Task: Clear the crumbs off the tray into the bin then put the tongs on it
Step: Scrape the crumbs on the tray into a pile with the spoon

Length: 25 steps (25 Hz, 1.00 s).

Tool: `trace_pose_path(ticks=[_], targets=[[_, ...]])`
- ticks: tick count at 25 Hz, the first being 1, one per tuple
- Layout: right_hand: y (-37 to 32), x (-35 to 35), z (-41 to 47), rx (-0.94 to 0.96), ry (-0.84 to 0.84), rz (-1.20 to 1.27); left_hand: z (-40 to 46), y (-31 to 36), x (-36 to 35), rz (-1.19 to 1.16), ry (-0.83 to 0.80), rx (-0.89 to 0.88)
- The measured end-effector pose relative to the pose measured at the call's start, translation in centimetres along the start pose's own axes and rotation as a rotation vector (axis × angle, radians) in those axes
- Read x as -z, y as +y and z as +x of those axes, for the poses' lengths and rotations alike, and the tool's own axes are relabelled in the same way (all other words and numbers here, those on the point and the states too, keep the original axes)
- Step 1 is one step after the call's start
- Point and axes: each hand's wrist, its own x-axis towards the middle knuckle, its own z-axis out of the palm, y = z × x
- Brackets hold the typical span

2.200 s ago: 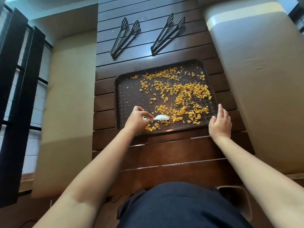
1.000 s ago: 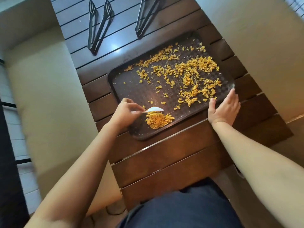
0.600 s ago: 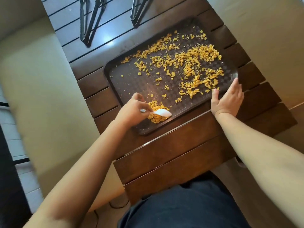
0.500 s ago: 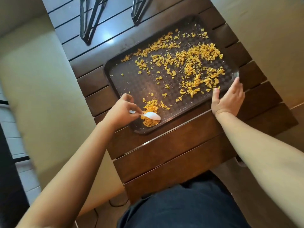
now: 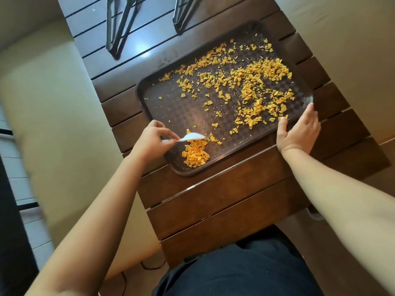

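While the scraping goes on, places are given from the tray (image 5: 149,99), going left to right.

Left tongs (image 5: 119,24): beyond the tray's far left corner on the counter (image 5: 213,199); tips cut off by the frame.
Left hand (image 5: 149,144): at the near left edge, fingers (image 5: 168,135) pinching a white spoon (image 5: 192,136) by its handle.
Pile (image 5: 195,153): heaped in the near left corner, just under the spoon bowl.
Right tongs (image 5: 183,11): beyond the far edge, mostly out of frame.
Crumbs (image 5: 256,82): scattered over the tray's middle and right; likely light, dry and brittle, apt to skip if pushed fast.
Right hand (image 5: 299,131): flat against the near right edge, fingers straight, gripping nothing.
Handling: the tray looks stiff and light; best taken by both side rims and kept level.
Hidden: no bin can be made out; a pale rim under the right arm is too little to name.
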Motion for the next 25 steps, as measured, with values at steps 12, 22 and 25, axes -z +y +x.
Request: trace_pose_path(ticks=[12,22,25], targets=[[-0.1,-0.1,0.0,0.008,0.015,-0.001,1.8,3.2,-2.0,-0.012,-0.068,-0.016],[0.0,-0.2,0.1,0.011,0.018,-0.016,3.8,7.5,-3.4,-0.007,-0.032,-0.191],[0.0,-0.2,0.0,0.008,0.012,-0.022,3.6,6.8,-3.8,0.053,-0.07,-0.199]])
